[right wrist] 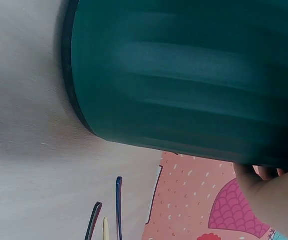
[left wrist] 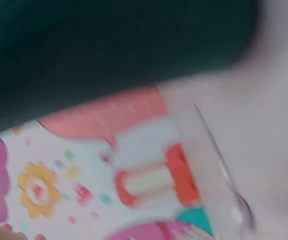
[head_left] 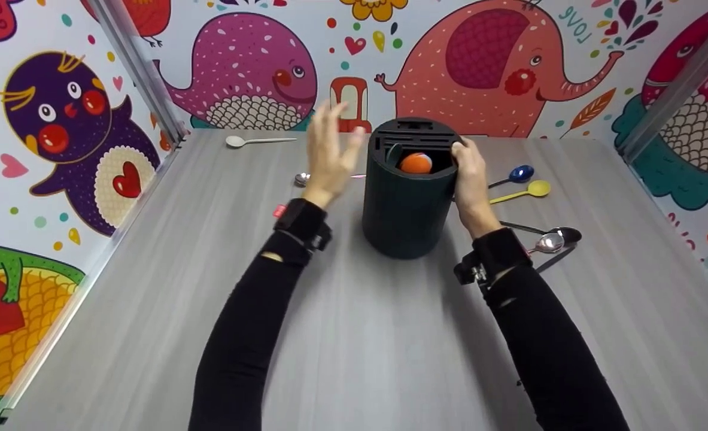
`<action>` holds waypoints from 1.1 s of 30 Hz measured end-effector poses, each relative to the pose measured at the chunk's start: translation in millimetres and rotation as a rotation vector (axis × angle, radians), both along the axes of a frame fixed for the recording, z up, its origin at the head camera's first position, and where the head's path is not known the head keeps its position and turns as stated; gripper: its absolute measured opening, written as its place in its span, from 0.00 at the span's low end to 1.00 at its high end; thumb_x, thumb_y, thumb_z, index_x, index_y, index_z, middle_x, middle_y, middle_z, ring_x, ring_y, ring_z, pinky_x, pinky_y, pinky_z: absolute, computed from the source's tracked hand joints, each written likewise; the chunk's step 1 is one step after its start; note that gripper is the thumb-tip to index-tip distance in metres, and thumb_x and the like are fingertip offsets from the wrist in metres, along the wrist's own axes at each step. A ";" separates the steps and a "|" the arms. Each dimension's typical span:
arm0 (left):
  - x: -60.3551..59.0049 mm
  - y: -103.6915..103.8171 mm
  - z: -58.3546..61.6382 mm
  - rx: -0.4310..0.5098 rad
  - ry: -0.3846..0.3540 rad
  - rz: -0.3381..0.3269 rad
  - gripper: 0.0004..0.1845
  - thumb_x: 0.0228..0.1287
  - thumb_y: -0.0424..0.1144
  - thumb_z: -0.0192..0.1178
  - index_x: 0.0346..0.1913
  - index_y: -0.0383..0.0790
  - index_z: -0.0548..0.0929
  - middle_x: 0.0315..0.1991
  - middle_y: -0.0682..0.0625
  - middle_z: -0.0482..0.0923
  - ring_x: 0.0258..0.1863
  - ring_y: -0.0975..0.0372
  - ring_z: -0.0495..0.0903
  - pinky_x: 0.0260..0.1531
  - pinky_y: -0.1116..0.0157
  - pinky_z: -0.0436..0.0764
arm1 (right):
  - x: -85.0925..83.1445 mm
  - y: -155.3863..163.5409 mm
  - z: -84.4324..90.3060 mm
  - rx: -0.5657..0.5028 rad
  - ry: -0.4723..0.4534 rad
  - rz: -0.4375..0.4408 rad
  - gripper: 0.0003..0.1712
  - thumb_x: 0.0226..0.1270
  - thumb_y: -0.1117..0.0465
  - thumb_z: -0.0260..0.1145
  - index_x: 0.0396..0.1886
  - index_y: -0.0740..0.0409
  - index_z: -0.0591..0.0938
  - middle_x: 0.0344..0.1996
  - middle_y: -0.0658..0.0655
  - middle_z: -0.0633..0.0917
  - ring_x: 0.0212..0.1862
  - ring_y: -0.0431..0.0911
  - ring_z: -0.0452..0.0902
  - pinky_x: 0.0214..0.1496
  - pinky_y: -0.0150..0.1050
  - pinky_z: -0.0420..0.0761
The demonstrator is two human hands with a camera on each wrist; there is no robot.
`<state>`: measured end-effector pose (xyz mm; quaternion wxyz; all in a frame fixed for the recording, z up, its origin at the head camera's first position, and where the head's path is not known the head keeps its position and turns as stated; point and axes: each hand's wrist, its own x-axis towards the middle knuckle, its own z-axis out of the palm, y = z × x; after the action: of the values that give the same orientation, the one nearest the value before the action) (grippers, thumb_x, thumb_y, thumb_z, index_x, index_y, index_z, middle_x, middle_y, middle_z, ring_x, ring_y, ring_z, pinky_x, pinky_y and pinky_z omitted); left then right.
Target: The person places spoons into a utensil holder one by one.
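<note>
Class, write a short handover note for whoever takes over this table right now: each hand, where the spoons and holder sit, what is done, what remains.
Left hand: raised, fingers spread, holding nothing, beside the dark green ribbed cylindrical holder.
Right hand: its grip is on the holder's right rim, steadying it upright on the grey table.
Done: an orange spoon bowl shows inside the holder.
Left on the table: white spoon at the far left, a metal spoon behind the left hand, blue spoon, yellow spoon, and a black spoon beside a shiny metal spoon near the right wrist.

The word "LOVE" stands upside down on the wall paper (head_left: 575,24) beside the elephant (head_left: 497,66).
</note>
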<state>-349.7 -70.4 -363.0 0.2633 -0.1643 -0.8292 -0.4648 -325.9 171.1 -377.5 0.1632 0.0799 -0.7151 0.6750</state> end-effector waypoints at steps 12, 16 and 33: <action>-37.6 -79.2 -42.3 -0.098 -0.559 0.227 0.47 0.72 0.68 0.47 0.83 0.53 0.42 0.82 0.40 0.24 0.80 0.42 0.33 0.75 0.40 0.39 | -2.7 -1.1 -2.7 0.009 -0.003 -0.005 0.27 0.78 0.53 0.46 0.66 0.65 0.73 0.58 0.57 0.76 0.57 0.44 0.69 0.63 0.37 0.66; -40.8 -86.2 -55.3 -0.115 -0.632 0.259 0.46 0.74 0.64 0.49 0.83 0.50 0.41 0.81 0.36 0.29 0.79 0.40 0.35 0.76 0.43 0.43 | -2.3 -1.9 -2.3 0.012 -0.010 -0.005 0.27 0.78 0.53 0.46 0.67 0.64 0.72 0.59 0.57 0.76 0.57 0.44 0.69 0.64 0.36 0.66; -58.6 -70.2 -88.4 -0.462 -0.873 0.340 0.30 0.72 0.51 0.57 0.68 0.36 0.72 0.69 0.33 0.63 0.70 0.40 0.57 0.70 0.43 0.56 | -0.5 1.7 -2.7 0.022 -0.011 -0.006 0.28 0.78 0.52 0.46 0.67 0.64 0.72 0.60 0.59 0.76 0.58 0.45 0.69 0.65 0.39 0.65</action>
<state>-408.3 -140.6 -451.4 -0.0784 0.1282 -0.9577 -0.2455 -326.5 172.7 -380.2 0.1603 0.0758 -0.7237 0.6669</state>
